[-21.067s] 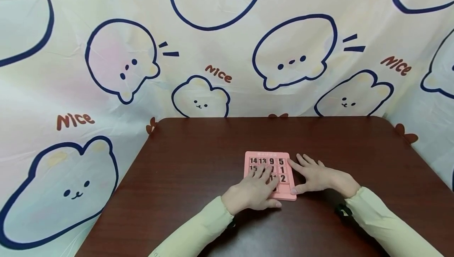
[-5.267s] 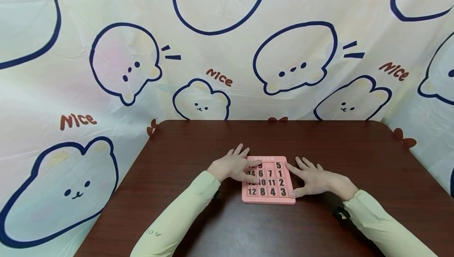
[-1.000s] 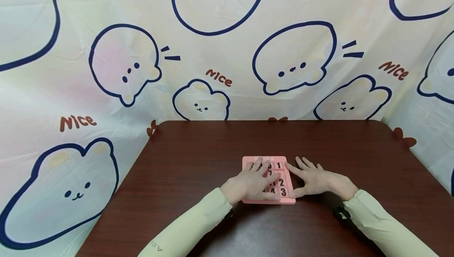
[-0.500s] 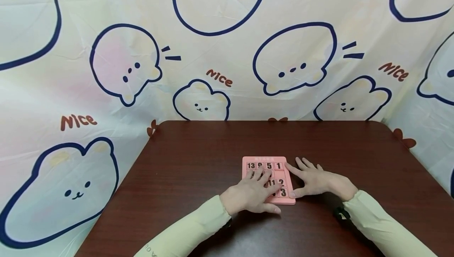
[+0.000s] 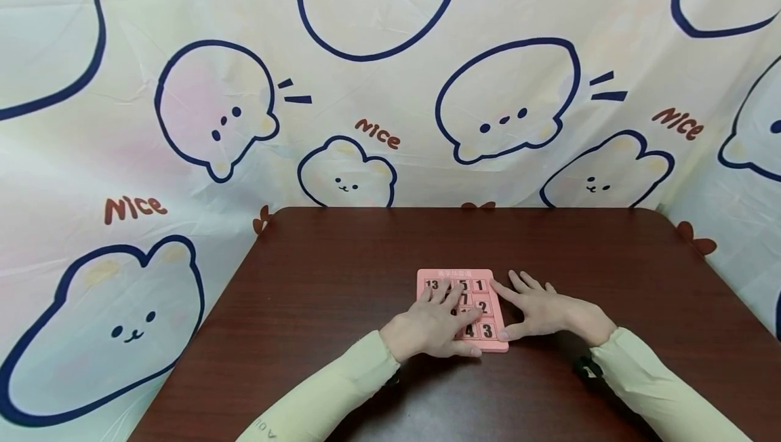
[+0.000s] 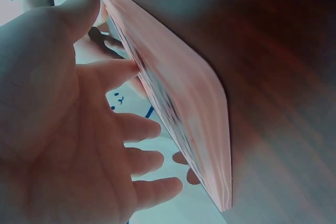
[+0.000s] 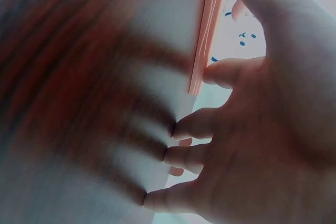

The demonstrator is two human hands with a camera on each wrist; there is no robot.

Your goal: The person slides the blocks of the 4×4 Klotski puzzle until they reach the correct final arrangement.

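A pink sliding number puzzle [image 5: 495, 346] lies flat on the table. My left hand [image 5: 432, 329] is spread over its left and middle part, hiding several tiles. The index fingertip touches the tile marked 2 [image 5: 482, 307], which sits partway between the second and third rows in the right column; the 1 is above and the 3 below. In the left wrist view that finger reaches the face of the puzzle, the other fingers apart. My right hand [image 5: 546, 310] rests at the right edge, index fingertip and thumb against the frame, remaining fingers on the table in the right wrist view.
The brown wooden table [image 5: 342, 245] extends around the puzzle on all sides. Behind it and at both sides hangs a pale curtain [image 5: 415, 89] printed with cartoon bears. Pale green sleeves [image 5: 342, 388] cover both arms, with a dark strap [image 5: 588, 367] at the right wrist.
Over the last half second the 2 tile has slid partway up into the gap under the 1, with my left index finger on it. My right hand has stayed put.
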